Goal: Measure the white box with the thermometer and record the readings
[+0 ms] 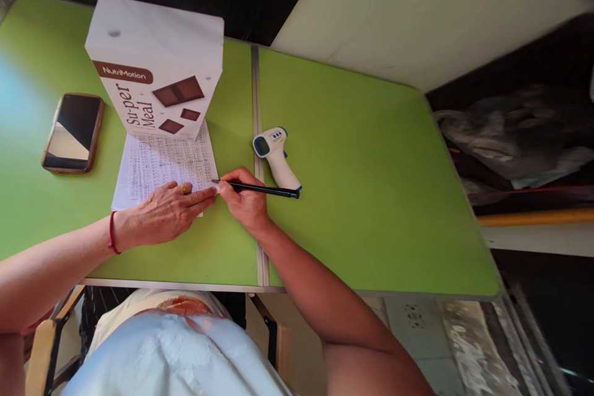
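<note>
My right hand (245, 201) is closed around a black pen (266, 189), its tip at the right edge of a sheet of paper (162, 164) covered in dense handwriting. Flat across the lower part of that sheet lies my left hand (164, 210), fingers stretched toward the pen tip. A ring and a red cord bracelet are on it. Behind the paper stands a white NutriMotion box (158, 74), covering the sheet's upper end. Just beyond my right hand lies a white and blue infrared thermometer (278, 158).
A smartphone (73, 133) in a brown case lies at the left on the green folding table (362, 198). A metal seam (255, 99) runs across the tabletop. Past the right edge is a shelf with a crumpled plastic bag (505, 136). A pale wall stands behind.
</note>
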Tool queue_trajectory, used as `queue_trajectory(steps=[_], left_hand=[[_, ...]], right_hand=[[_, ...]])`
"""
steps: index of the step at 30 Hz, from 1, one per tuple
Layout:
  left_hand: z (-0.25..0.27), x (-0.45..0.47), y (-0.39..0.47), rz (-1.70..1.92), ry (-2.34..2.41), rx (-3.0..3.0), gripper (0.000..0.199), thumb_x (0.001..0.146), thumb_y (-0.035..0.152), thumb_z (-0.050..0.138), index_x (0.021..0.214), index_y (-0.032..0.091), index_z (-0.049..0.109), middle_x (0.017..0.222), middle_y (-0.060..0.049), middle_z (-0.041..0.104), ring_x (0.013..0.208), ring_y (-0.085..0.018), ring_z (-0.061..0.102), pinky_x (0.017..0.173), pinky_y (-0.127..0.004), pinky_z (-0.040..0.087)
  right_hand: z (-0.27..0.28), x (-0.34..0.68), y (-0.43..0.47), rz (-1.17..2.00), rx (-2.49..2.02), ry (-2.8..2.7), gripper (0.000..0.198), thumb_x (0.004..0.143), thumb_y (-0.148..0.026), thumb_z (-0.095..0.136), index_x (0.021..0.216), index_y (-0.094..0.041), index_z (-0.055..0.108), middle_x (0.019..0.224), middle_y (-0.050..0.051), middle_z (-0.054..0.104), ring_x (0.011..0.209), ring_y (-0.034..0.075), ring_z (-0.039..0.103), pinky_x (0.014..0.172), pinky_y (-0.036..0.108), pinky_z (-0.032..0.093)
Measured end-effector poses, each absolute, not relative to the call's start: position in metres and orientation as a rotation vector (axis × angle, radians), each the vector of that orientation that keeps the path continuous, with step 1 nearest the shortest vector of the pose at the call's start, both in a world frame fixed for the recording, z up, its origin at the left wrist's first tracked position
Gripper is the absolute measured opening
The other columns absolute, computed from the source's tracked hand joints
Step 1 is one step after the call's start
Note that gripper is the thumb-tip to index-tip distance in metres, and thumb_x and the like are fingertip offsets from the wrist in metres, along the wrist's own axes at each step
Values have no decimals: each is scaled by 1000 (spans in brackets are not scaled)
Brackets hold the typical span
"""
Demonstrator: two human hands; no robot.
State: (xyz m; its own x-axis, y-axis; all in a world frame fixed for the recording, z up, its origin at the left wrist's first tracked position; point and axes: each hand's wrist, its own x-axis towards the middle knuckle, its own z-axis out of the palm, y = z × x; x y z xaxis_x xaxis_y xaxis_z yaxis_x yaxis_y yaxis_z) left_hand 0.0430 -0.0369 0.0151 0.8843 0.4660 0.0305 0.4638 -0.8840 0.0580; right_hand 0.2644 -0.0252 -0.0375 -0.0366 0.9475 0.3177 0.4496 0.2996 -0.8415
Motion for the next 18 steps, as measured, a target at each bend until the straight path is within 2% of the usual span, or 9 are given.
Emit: queue_trajectory(steps=[10,15,18], left_hand=[[16,44,-37,-5,743,3024,47,111,14,40,154,9,59,166,-15,53,99,-25,62,73,-40,42],[16,43,-36,15,736,3022,46,108,13,47,153,9,59,164,-17,55,99,-24,63,72,-39,41],[15,43,-36,-30,737,3030,46,109,14,47,153,8,59,167,-14,51,99,-24,64,72,-39,41]], right_hand=[[-36,264,-26,674,-1274,-1647,10,86,-30,62,78,-27,57,67,-4,63,61,16,59,64,29,52],[-37,265,-26,668,-1239,-1650,10,87,-29,62,78,-27,57,66,-4,61,59,16,57,62,29,51],[-37,264,-26,627,-1259,-1646,10,87,-29,61,79,-27,56,66,-4,61,59,15,56,62,29,50]])
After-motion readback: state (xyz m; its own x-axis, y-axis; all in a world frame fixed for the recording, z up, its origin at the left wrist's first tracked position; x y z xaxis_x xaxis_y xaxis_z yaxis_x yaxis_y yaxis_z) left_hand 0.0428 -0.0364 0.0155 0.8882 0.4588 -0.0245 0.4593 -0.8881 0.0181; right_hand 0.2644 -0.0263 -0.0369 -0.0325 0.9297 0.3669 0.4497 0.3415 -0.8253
